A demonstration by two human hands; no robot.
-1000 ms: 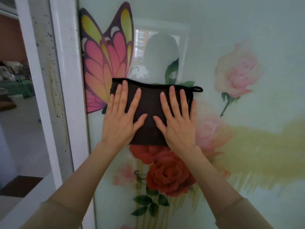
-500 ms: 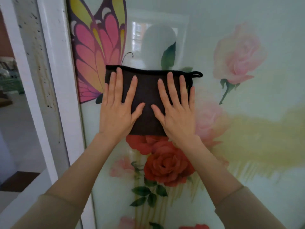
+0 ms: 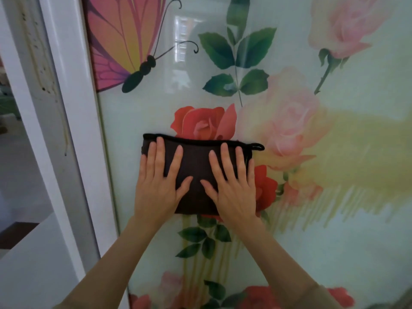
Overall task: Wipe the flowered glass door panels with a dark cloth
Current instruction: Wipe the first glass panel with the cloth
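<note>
The glass door panel [image 3: 347,246] fills most of the view, printed with roses, leaves and a pink-orange butterfly [image 3: 120,39]. A folded dark cloth [image 3: 196,159] lies flat against the glass, just under a red rose [image 3: 200,121] and covering part of another. My left hand [image 3: 156,190] presses the cloth's left half with a flat palm and spread fingers. My right hand [image 3: 234,192] presses the right half the same way. A small loop sticks out at the cloth's upper right corner.
A white door frame [image 3: 73,134] with dark specks and streaks runs down the left of the panel. Beyond it, a room with a pale floor [image 3: 20,166] shows through the opening. A white ledge [image 3: 33,264] sits at lower left.
Both hands have slid the cloth down the glass, from beside the butterfly's wing to the red roses below. The leaf sprig that the cloth covered now shows.
</note>
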